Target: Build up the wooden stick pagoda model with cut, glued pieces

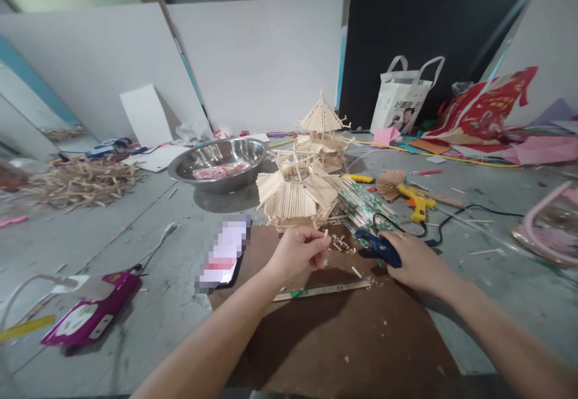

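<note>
Between the thumb and fingertips of my left hand (301, 251) is a short piece of wooden stick (326, 234). My right hand (418, 262) grips a dark blue hand tool (378, 247) low over the brown board (343, 345); its exact kind is not clear. Small cut stick bits (343, 244) lie between the hands. In front of me on the board lies a long stick bundle (323, 292) with a green mark. Just beyond my left hand stands a pavilion model (291, 197) made of sticks, with a pointed-roof stick model (322, 116) behind it.
A metal basin (217, 167) stands left of the models, with a phone (226, 251) nearer me. A purple power strip (93, 312) lies at left. Right are packed sticks (365, 201), a yellow glue gun (418, 203) and a black cable (478, 207). A stick heap (85, 185) lies far left.
</note>
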A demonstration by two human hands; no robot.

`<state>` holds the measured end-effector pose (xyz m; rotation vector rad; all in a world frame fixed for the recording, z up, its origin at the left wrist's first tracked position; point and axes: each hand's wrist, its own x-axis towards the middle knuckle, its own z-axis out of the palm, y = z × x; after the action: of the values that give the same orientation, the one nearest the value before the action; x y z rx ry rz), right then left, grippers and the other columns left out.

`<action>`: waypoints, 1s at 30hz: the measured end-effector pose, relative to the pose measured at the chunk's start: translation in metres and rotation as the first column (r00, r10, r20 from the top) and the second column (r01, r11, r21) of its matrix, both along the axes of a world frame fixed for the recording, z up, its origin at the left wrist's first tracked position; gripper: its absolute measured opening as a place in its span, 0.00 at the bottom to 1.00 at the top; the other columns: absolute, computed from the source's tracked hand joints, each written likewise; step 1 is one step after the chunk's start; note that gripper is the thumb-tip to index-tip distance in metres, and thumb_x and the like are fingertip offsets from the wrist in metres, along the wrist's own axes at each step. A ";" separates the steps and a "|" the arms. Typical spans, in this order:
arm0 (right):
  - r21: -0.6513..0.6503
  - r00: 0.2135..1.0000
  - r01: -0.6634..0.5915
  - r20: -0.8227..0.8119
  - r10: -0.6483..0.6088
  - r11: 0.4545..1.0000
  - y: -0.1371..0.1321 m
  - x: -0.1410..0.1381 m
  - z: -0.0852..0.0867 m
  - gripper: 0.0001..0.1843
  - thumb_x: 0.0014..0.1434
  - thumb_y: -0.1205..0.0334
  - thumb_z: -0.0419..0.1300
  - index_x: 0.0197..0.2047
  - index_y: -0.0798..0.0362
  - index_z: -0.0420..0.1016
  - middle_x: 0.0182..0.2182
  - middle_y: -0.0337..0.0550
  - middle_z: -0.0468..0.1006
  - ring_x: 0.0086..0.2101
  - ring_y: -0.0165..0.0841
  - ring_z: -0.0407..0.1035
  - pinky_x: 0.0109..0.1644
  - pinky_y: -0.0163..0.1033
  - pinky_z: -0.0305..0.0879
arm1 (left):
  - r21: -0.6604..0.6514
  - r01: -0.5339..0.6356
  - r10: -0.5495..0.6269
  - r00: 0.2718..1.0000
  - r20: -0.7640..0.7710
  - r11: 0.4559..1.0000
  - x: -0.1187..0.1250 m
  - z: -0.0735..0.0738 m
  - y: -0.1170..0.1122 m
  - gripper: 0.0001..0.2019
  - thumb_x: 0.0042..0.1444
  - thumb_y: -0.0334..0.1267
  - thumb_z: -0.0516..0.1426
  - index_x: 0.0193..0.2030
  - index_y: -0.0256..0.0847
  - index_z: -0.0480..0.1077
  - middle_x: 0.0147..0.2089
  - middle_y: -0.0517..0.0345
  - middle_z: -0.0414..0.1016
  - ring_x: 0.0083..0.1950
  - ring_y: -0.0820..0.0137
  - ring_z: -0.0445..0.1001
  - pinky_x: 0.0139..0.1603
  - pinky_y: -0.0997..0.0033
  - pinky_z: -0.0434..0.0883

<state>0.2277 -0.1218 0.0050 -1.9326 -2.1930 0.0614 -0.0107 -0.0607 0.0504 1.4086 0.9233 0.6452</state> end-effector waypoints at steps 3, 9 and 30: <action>0.026 0.999 0.004 0.053 -0.005 1.000 0.000 0.004 -0.016 0.26 0.44 0.64 0.52 0.49 0.61 0.64 0.43 0.56 0.70 0.43 0.44 0.64 0.47 0.46 0.59 | 0.046 0.020 -0.018 0.999 -0.044 0.999 -0.004 0.004 0.004 0.14 0.46 0.44 0.56 0.19 0.35 0.65 0.14 0.64 0.65 0.14 0.82 0.62 0.14 0.83 0.58; 0.090 0.998 -0.049 0.040 0.046 0.995 0.000 0.010 -0.023 0.29 0.48 0.49 0.53 0.50 0.58 0.65 0.45 0.56 0.70 0.45 0.46 0.63 0.48 0.51 0.57 | 0.165 0.124 -0.085 0.970 -0.227 0.979 -0.016 0.024 0.012 0.13 0.48 0.44 0.54 0.21 0.36 0.65 0.15 0.64 0.64 0.15 0.81 0.61 0.17 0.81 0.58; -0.084 0.152 -0.214 -0.987 -0.052 0.973 0.069 -0.080 0.086 0.14 0.46 0.51 0.58 0.23 0.55 0.66 0.16 0.31 0.64 0.18 0.23 0.54 0.24 0.32 0.51 | 0.760 0.035 0.232 0.942 -0.241 0.648 -0.014 0.063 0.026 0.11 0.47 0.37 0.55 0.39 0.41 0.70 0.33 0.57 0.74 0.29 0.74 0.69 0.29 0.76 0.66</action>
<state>0.1477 -0.0532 0.0906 -1.0936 -1.2673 1.2694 -0.0244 -0.0350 0.1135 2.2907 1.0391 0.9780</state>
